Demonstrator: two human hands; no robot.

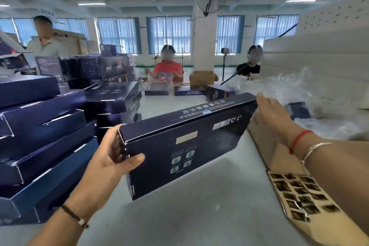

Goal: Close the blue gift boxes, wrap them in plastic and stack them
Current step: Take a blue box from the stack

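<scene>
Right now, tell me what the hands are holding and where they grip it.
One blue gift box, lifted above the table. The left hand grips its left end, thumb on the front face; the right hand holds its far right end.

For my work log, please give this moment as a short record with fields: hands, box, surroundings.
left hand: grips the left end of the blue gift box
right hand: holds its right end
box state: closed, held tilted above the table
left side: stack of blue boxes
right side: clear plastic wrap, sticker sheet
</scene>
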